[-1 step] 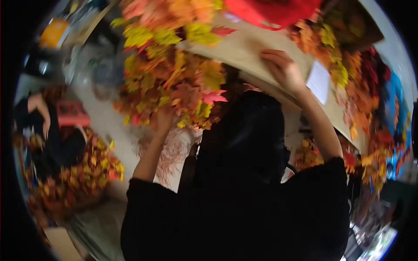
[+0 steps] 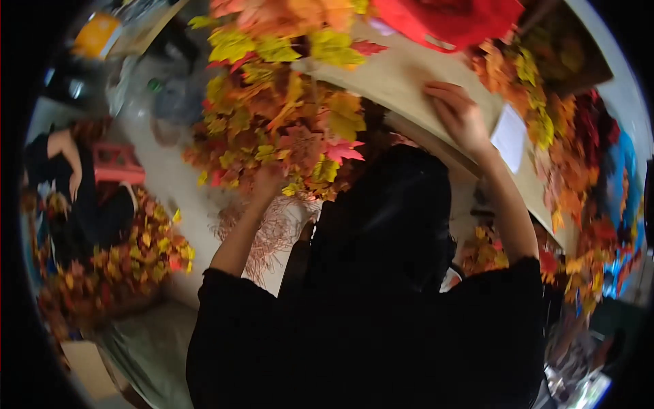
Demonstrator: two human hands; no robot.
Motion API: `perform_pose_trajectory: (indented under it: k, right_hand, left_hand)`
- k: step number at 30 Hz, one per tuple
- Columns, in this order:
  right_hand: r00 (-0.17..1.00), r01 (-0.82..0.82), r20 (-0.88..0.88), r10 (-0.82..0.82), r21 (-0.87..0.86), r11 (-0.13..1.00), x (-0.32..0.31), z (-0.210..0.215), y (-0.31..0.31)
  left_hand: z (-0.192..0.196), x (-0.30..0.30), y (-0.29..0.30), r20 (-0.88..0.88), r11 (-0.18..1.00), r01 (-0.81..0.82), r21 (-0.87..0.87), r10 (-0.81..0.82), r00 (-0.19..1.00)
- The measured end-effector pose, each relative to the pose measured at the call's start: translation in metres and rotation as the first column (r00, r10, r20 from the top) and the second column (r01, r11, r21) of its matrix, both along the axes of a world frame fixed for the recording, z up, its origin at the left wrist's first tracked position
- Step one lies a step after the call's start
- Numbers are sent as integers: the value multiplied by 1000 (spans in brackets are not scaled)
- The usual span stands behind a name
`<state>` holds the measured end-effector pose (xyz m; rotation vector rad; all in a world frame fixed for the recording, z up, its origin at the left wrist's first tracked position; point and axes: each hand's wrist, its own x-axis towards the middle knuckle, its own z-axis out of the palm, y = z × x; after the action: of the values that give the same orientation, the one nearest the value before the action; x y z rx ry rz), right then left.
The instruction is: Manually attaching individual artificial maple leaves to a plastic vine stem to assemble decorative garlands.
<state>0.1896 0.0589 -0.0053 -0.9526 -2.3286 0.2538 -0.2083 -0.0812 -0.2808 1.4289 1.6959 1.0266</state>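
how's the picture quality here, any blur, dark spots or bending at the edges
Head view: strong fisheye bending, black corners around a round image. The black clothing is a dark, detail-free mass in the lower middle. The leaves and right hand are brightly lit but soft; the left hand is half buried in leaves.

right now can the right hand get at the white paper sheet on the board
Probably yes: the right hand lies flat on the tan board, and the white paper sheet sits just beside it with nothing between them.
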Motion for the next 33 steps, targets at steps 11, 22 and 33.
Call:
perform_pose_trajectory:
  k: [11, 22, 33]
  right_hand:
    - [994, 83, 75, -81, -12, 997, -5, -10, 2]
    - [997, 79, 6, -79, -99, 992, -1, -12, 11]
    - [993, 115, 29, -112, -113, 987, -9, 10, 0]
  left_hand:
    - [-81, 106, 31, -56, 881, 108, -461, -150, 987]
    - [-87, 99, 107, 67, 962, -224, -157, 236, 969]
    - [19, -133, 101, 28, 781, -593, 197, 600, 800]
